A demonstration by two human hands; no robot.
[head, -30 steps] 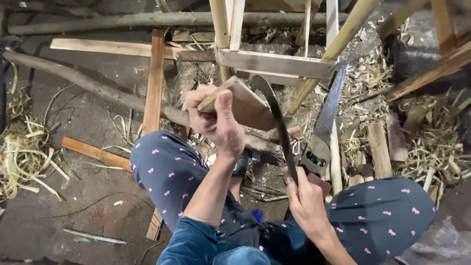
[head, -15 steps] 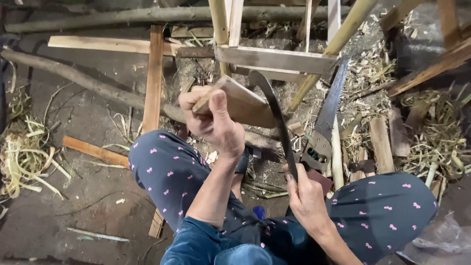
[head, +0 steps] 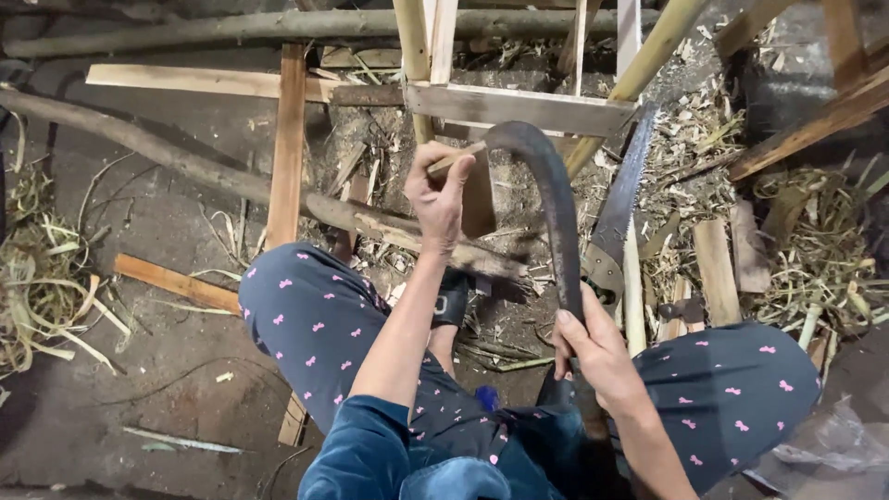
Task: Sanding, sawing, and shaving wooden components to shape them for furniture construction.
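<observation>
The handle of a curved blade (head: 554,218) is clasped in the right hand (head: 597,356), fingers wrapped shut around it just above the lap. A small wooden piece (head: 474,190) is pinched in the grip of the left hand (head: 437,194), thumb and fingers pressed onto its upper end, above a rough log (head: 278,190). The blade's long axis runs up and away from the body, its hooked tip arching over toward the wood. A slip could be caused by that closeness, bringing the edge onto the left fingers. A saw (head: 620,208) lies just beside, among shavings on the floor (head: 111,417).
</observation>
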